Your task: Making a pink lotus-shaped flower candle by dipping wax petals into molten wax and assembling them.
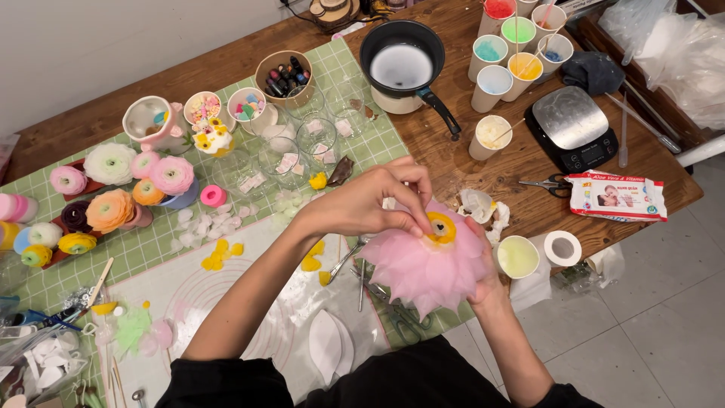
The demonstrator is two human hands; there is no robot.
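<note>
Hands: right hand (483,283) is cupping pink petal flower (423,268); left hand (374,204) is pinching its yellow centre (441,227) above counter (468,162).

A flat white and red wipes packet (618,196) lies at the surface's right edge, just beside the black scale's dark screen (593,156).

A saucepan (402,66) sits well behind the left hand (374,202); a kitchen scale (570,125) lies behind and right of it.

Craft workshop: dye cups (507,47), wax flowers (110,210).
</note>
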